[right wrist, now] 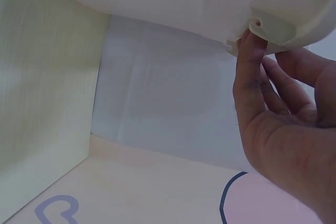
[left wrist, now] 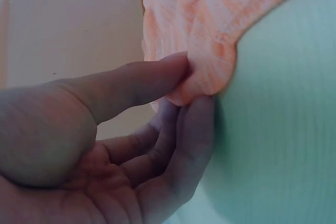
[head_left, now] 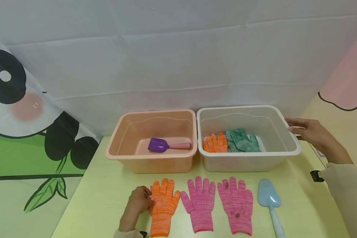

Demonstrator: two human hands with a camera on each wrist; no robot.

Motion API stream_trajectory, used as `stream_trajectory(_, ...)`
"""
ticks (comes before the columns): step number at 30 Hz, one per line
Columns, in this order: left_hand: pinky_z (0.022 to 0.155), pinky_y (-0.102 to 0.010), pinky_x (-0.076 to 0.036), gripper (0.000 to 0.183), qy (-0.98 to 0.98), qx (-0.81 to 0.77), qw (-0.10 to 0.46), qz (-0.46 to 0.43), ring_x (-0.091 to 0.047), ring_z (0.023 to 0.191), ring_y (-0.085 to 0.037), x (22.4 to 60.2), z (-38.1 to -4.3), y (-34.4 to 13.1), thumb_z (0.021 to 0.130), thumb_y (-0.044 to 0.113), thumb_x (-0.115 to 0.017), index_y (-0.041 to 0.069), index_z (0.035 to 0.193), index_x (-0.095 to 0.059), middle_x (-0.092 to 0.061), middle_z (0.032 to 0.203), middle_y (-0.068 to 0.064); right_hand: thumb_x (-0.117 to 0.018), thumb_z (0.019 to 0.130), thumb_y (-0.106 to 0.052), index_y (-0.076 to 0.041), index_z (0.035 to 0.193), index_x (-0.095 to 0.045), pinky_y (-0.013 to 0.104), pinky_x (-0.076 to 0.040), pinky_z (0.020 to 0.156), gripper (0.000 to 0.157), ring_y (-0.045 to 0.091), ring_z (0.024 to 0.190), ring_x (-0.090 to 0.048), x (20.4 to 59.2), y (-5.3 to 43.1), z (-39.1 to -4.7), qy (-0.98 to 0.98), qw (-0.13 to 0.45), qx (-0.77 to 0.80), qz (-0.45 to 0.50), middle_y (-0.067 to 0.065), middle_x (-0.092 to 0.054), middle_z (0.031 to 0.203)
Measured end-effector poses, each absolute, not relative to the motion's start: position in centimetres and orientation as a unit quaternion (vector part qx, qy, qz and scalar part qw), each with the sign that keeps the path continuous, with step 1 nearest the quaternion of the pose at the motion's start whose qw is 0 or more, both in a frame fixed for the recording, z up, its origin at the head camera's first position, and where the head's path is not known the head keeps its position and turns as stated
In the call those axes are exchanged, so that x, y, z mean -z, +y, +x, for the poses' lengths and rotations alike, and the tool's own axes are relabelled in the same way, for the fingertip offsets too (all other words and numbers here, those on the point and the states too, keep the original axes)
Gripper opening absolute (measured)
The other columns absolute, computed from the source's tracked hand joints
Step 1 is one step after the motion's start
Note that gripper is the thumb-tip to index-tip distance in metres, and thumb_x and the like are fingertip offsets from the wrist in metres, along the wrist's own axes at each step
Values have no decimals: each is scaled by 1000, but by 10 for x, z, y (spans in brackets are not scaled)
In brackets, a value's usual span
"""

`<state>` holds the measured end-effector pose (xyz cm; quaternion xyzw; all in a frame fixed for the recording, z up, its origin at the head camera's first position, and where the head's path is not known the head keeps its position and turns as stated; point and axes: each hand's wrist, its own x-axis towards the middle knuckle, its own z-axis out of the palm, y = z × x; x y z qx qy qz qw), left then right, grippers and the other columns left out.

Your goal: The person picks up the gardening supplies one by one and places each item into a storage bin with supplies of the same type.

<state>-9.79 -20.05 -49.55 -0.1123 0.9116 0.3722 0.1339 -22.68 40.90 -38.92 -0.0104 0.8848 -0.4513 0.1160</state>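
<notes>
My left hand (head_left: 139,200) pinches the left edge of an orange knit glove (head_left: 163,205) that lies flat on the table, fingers pointing away. In the left wrist view, thumb and fingertips close on a fold of the orange glove (left wrist: 202,72). At the far right, my right hand (head_left: 313,134) grips the right end rim of the white bin (head_left: 251,162), with fingers under the lip in the right wrist view. Inside that bin lie another orange glove (head_left: 215,143) and green gloves (head_left: 242,140).
A peach bin (head_left: 157,163) left of the white one holds a purple scoop (head_left: 159,145) with a pink handle. Two pink gloves (head_left: 200,206), one stained, and a light blue trowel (head_left: 269,195) lie on the table (head_left: 131,180). A white cloth (head_left: 178,62) hangs behind.
</notes>
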Motion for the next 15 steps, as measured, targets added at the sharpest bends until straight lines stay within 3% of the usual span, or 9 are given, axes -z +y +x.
stream_trajectory(9,59,-31,-48,18,908,-392,123,-81,-54,66,-17,489,-99,-206,81,-3,-84,0,87,-67,-58,76,-4,-56,111,-35,-2,166,-28,15,-55,83,70,-21,98,-53,388,407,-227,889,121,441,-9,26,-36,162)
stream_trajectory(12,58,-32,-52,17,894,-424,123,-78,-56,67,-17,485,-100,-207,83,-5,-82,0,89,-67,-60,79,-5,-56,111,-35,-2,165,-29,15,-55,84,70,-21,99,-53,389,408,-227,888,120,443,-11,22,-39,161)
stream_trajectory(15,59,-33,-58,17,876,-458,132,-71,-61,69,-17,480,-102,-208,85,-7,-80,-3,93,-66,-61,83,-7,-58,111,-35,-1,165,-30,16,-56,84,70,-20,100,-54,390,409,-227,886,118,448,-12,11,-45,154)
